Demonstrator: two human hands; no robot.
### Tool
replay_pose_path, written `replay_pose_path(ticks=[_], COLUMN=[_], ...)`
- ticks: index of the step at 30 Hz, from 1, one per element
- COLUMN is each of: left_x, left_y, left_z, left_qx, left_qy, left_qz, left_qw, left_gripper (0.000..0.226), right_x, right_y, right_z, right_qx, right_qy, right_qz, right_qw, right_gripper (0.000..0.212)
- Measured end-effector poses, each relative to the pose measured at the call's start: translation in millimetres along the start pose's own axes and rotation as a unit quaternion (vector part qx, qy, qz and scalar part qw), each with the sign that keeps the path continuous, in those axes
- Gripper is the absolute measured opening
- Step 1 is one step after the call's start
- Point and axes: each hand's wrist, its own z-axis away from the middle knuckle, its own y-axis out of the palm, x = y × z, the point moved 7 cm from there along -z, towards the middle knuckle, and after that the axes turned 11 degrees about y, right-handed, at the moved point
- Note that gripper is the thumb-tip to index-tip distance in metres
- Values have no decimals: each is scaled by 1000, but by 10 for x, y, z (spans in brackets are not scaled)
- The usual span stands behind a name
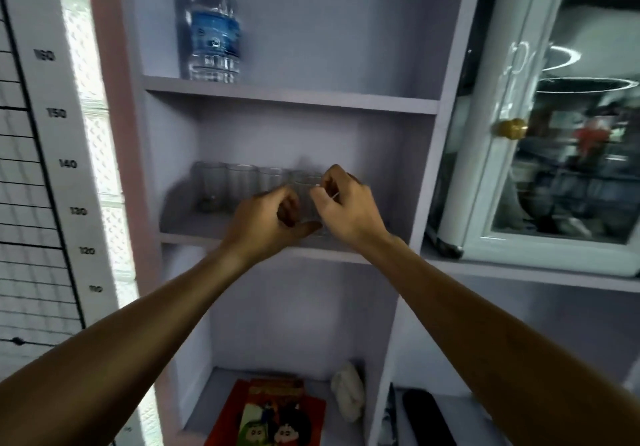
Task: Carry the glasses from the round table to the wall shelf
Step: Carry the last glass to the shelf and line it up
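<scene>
Three clear glasses (242, 189) stand in a row on the middle board of the pale lilac wall shelf (263, 232). A further glass (307, 185) stands at the right end of that row, on or just above the board. My left hand (268, 218) curls round its left side, with the thumb across its base. My right hand (348, 203) pinches its rim from the right. The picture is blurred, so I cannot make out whether the glass touches the board.
A water bottle with a blue label (213, 29) stands on the board above. Lower down lie a red cartoon booklet (277, 414) and a white bundle (348, 393). To the right stands a white glass-door cabinet (540, 133). A height chart (52, 154) hangs on the left.
</scene>
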Motion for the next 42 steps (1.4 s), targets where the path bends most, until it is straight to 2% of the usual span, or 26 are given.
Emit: replay_pose_path(ticks=[5, 9, 11, 15, 20, 28, 31, 34, 36, 39, 42], left_x=[-150, -188, -184, -151, -134, -116, -41, 94, 261, 532, 636], left_y=[324, 432, 443, 448, 451, 500, 304, 8, -136, -170, -115], left_z=[-132, -197, -210, -198, -226, -239, -217, -152, -101, -43, -12], left_qx=[39, 50, 51, 53, 36, 64, -5, -79, -89, -16, 49], left_qy=[8, 23, 32, 20, 27, 48, 49, 50, 12, -71, -86], left_qz=[34, 36, 30, 34, 15, 28, -19, -110, -164, -192, -182], left_qw=[999, 998, 998, 998, 999, 996, 999, 990, 982, 979, 978], left_gripper=[48, 24, 15, 22, 21, 23, 22, 33, 48, 68, 82], right_x=[-286, -425, -446, -510, -560, -527, -456, -314, -263, -288, -293], right_y=[-191, -185, -167, -121, -104, -84, -81, -17, 124, 367, 485], right_z=[28, -27, -51, -66, -101, -120, -89, -51, -39, -25, -21], right_qx=[-1, 11, 14, 10, -3, 7, -19, -49, -14, 43, 43], right_qy=[52, 86, 85, 98, 111, 117, 97, 30, 5, -10, -20], right_qz=[-17, -28, -28, -43, -44, -52, -8, 127, 182, 223, 241], right_qw=[999, 996, 996, 994, 993, 992, 995, 990, 983, 974, 969], right_gripper=[13, 10, 18, 44, 45, 43, 45, 54, 65, 76, 77])
